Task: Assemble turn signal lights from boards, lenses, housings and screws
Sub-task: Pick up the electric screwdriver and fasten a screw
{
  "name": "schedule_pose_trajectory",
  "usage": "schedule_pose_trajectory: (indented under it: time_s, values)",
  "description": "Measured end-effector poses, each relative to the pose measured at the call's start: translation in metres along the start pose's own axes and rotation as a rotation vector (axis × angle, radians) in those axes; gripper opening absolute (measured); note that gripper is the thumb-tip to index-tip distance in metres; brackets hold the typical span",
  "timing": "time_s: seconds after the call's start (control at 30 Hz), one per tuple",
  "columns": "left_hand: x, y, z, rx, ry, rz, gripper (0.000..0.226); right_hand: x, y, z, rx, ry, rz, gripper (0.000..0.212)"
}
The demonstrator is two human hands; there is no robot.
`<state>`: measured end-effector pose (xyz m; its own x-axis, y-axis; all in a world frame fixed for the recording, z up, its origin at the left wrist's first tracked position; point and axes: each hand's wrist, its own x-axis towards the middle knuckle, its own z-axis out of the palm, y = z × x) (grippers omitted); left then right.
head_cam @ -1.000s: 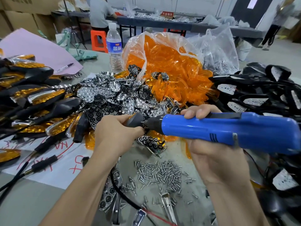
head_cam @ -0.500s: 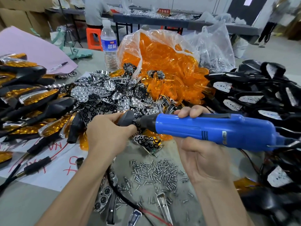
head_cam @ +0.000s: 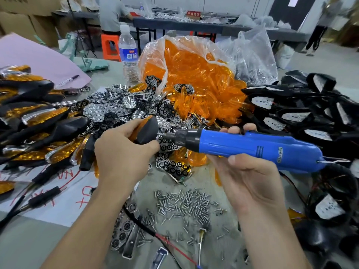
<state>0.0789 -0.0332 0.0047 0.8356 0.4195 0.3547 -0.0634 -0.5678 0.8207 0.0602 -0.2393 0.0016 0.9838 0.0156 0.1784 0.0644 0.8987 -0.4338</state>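
- Compared with half a second back, the left hand (head_cam: 120,158) has turned the turn signal (head_cam: 147,131) so its black back faces up. The blue screwdriver (head_cam: 252,146) now sits lower and more level in front of the person.
- The left hand's fingers are curled round the unit, thumb underneath. A sliver of orange lens shows at its top edge.
- The right hand (head_cam: 250,179) is wrapped round the driver body, fingertips over the top and thumb along the near side.
- The bit tip is right at the housing's edge. Can't tell if it's actually seated in a screw head.
- Looks like the screw-fastening step on this one unit.
- Next move probably needs the bit lined up square on the screw hole. If another screw is due, the loose screws (head_cam: 184,202) lie on the table just below the hands.
- The bag of orange lenses (head_cam: 194,74) is behind the hands, and the spare black housings (head_cam: 301,113) are piled to the right.
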Motion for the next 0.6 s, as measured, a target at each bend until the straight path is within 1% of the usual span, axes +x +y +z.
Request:
schedule_pose_trajectory:
  time_s: [0.17, 0.23, 0.3, 0.4, 0.5, 0.6]
  values:
    - [0.000, -0.007, 0.003, -0.032, -0.032, 0.022, 0.030, -0.003, -0.004, 0.002, -0.081, -0.081, -0.012, 0.056]
    - [0.000, -0.008, 0.004, -0.042, -0.063, -0.004, 0.030, -0.004, -0.003, 0.005, -0.174, -0.100, -0.058, 0.052]
    - [0.000, -0.007, 0.006, -0.046, -0.081, -0.048, 0.033, -0.006, 0.001, 0.008, -0.315, -0.116, -0.128, 0.049]
    - [-0.002, -0.006, 0.007, -0.039, -0.098, -0.091, 0.035, -0.008, 0.007, 0.010, -0.479, -0.185, -0.200, 0.055]
    - [-0.001, -0.008, 0.005, -0.049, -0.121, -0.124, 0.024, -0.007, 0.011, 0.010, -0.563, -0.232, -0.245, 0.061]
    - [0.001, -0.008, 0.003, -0.017, -0.125, -0.145, 0.019, -0.007, 0.017, 0.010, -0.626, -0.290, -0.301, 0.066]
